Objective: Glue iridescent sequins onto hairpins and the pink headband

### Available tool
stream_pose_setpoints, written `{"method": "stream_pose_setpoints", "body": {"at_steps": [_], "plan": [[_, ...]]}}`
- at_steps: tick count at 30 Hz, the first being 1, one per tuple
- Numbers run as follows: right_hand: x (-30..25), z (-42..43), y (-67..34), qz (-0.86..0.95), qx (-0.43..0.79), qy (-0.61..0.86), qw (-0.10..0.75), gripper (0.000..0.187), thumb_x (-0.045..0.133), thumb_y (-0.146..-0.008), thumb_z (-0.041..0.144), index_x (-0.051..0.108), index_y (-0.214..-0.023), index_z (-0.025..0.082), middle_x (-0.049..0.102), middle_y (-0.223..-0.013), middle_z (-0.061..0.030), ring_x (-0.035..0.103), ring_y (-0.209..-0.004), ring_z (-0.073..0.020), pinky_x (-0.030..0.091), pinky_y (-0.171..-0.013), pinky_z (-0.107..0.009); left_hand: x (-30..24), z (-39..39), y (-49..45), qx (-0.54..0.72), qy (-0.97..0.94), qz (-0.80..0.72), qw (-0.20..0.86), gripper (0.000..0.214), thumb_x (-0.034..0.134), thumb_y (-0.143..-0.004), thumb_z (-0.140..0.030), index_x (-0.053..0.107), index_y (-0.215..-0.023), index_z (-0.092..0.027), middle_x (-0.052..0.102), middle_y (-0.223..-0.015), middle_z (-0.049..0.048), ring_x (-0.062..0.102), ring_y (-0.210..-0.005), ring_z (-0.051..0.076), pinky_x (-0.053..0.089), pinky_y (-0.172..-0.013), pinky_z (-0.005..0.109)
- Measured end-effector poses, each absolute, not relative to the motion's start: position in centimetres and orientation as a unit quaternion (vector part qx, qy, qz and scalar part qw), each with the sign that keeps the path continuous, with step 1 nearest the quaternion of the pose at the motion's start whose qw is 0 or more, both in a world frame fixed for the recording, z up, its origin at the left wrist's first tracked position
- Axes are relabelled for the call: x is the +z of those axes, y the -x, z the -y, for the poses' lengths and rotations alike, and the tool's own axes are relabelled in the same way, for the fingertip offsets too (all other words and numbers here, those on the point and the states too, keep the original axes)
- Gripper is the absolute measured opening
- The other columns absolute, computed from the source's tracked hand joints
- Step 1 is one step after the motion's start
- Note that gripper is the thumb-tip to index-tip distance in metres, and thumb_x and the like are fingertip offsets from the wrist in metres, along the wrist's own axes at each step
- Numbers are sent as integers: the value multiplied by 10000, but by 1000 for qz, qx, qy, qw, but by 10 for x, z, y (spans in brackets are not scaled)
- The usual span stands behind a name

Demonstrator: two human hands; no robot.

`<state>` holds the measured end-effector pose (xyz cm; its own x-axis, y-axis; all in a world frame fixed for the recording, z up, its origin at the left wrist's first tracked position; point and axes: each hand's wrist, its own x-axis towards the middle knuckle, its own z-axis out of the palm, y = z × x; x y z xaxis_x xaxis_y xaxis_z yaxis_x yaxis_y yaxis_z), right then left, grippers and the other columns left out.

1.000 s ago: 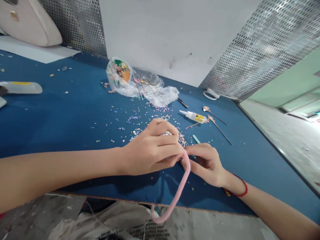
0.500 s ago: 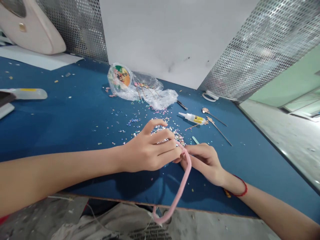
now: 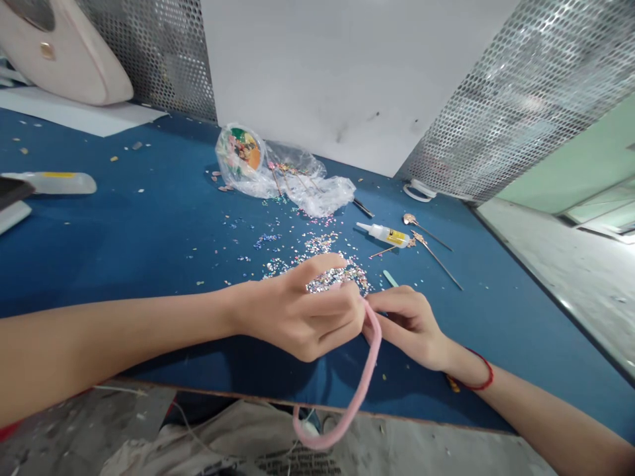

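Note:
A pink fuzzy pipe cleaner (image 3: 368,373) hangs in a curve from between my hands, its lower end bending back to the left past the table edge. My left hand (image 3: 310,311) is closed on its upper part, with the index finger arched apart from the others. Right beside it, my right hand (image 3: 409,324) pinches at the same spot with thumb and index finger; the fingertips are partly hidden behind the left hand. Just beyond the hands lies a scatter of shiny sequins (image 3: 322,246) on the blue table (image 3: 163,244).
A small glue bottle (image 3: 384,235) lies behind my right hand, near hairpin-like sticks (image 3: 439,261). Farther back are a crumpled plastic bag (image 3: 322,195) and a round tub (image 3: 243,152). Another bottle (image 3: 64,183) and a pale handbag (image 3: 74,63) are at left.
My left hand has turned and its fingers have curled in closer to the right hand. The pipe cleaner's lower end has swung slightly left. My right hand has barely moved.

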<state>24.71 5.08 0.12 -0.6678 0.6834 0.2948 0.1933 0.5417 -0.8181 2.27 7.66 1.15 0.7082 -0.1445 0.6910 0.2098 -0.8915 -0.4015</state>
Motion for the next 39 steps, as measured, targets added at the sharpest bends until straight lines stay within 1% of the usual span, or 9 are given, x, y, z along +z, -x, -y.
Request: {"method": "stream_pose_setpoints", "body": {"at_steps": [4, 7, 10, 12, 21, 26, 33, 35, 39], "plan": [[0, -51, -248, 834, 391, 250, 298, 246, 514, -929, 204, 650, -727, 169, 544, -535, 22, 424, -456, -68, 334, -448, -196, 17, -77, -21, -353, 904, -5, 243, 194, 564, -902, -152, 686, -787, -251, 646, -802, -6, 592, -811, 123, 525, -754, 255], [0, -52, -248, 835, 394, 249, 292, 242, 507, -937, 218, 668, -764, 167, 566, -550, 13, 451, -464, -71, 356, -456, -193, 11, -78, -22, -363, 907, 15, 215, 201, 552, -912, -170, 667, -778, -267, 666, -808, -18, 597, -854, 131, 503, -861, 294], [1, -52, -248, 835, 395, 253, 288, 246, 503, -945, 250, 684, -803, 163, 598, -564, 0, 503, -479, -80, 386, -473, -194, 0, -82, -23, -402, 899, 31, 169, 183, 554, -904, -146, 643, -790, -258, 670, -793, -20, 588, -919, 140, 429, -988, 341], [1, -52, -249, 834, 395, 257, 286, 260, 497, -951, 272, 690, -816, 163, 606, -560, -3, 523, -481, -86, 398, -477, -195, -5, -84, -23, -419, 894, 33, 153, 174, 554, -902, -137, 636, -803, -255, 668, -792, -20, 579, -945, 140, 398, -1018, 350], [0, -52, -249, 832, 398, 265, 281, 312, 488, -956, 319, 707, -799, 161, 614, -551, -13, 540, -482, -96, 408, -475, -198, -4, -81, -25, -425, 896, 15, 126, 166, 582, -882, -109, 627, -789, -239, 682, -804, -2, 583, -955, 150, 394, -1006, 339], [1, -52, -248, 831, 400, 265, 282, 296, 490, -952, 285, 705, -794, 158, 612, -552, -11, 542, -481, -92, 407, -474, -193, -4, -82, -26, -419, 893, 14, 164, 192, 548, -902, -107, 624, -780, -235, 681, -782, -5, 580, -954, 142, 380, -1020, 347], [0, -53, -249, 831, 399, 266, 281, 272, 501, -945, 260, 701, -794, 155, 631, -575, -19, 553, -498, -96, 412, -488, -196, 6, -77, -24, -332, 934, 75, 107, 214, 518, -933, -193, 644, -777, -268, 709, -778, -8, 609, -918, 155, 436, -973, 354], [-1, -53, -250, 831, 399, 268, 279, 265, 502, -944, 252, 700, -799, 153, 633, -580, -20, 556, -504, -95, 411, -489, -195, 6, -77, -24, -328, 934, 74, 118, 224, 511, -937, -193, 645, -773, -267, 710, -780, -5, 609, -921, 157, 437, -976, 356], [-1, -52, -250, 828, 406, 271, 275, 245, 509, -939, 233, 699, -811, 147, 612, -557, -9, 543, -489, -88, 400, -479, -190, 2, -77, -24, -365, 910, 28, 196, 266, 492, -937, -138, 637, -739, -240, 698, -777, 7, 602, -920, 147, 420, -995, 354]]}}
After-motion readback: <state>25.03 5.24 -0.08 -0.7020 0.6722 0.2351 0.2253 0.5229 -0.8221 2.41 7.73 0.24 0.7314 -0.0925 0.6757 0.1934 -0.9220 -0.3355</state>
